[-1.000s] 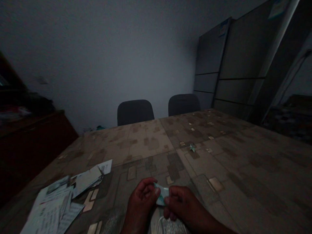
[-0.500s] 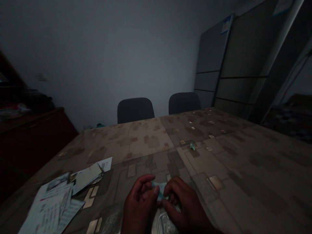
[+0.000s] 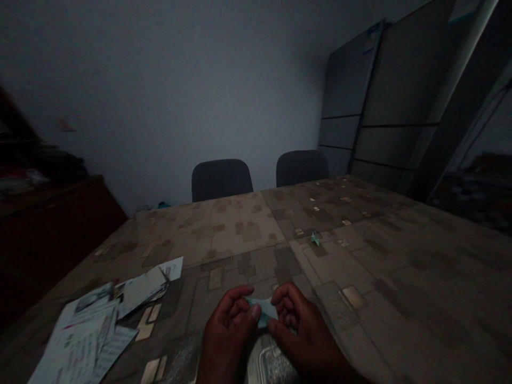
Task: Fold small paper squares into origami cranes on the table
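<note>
Holds one folded paper (image 3: pixel 266 308), pale with teal areas, between left hand (image 3: pixel 229 332) and right hand (image 3: pixel 301 332), low in the head view and just above the near part of the bench (image 3: pixel 344 266). Runs its long axis roughly side to side, from the left fingers across to the right. Spreads pale along the far edge, narrows in teal toward the wearer. Cannot tell front from back.

Left hand: nearly closed, with thumb pressed on the near face and fingers curled behind and beside. Right hand: nearly closed too, with thumb at the lower right edge and fingers bent inward. Grips with both at once, partly hiding the ends.

Counts:
- In the hands: one folded paper.
- On the bench, beyond and to the right of the hands: one small green folded piece (image 3: pixel 315 239), with points sticking up, well apart from both hands.
- At the left of the bench: one spread of printed papers (image 3: pixel 78 338) and, touching its far right side, one stack of cards (image 3: pixel 143 290). Cannot count single sheets, overlapped.
- Behind the far edge: two, a left chair (image 3: pixel 222 180) and a right chair (image 3: pixel 303 169), both dark
</note>
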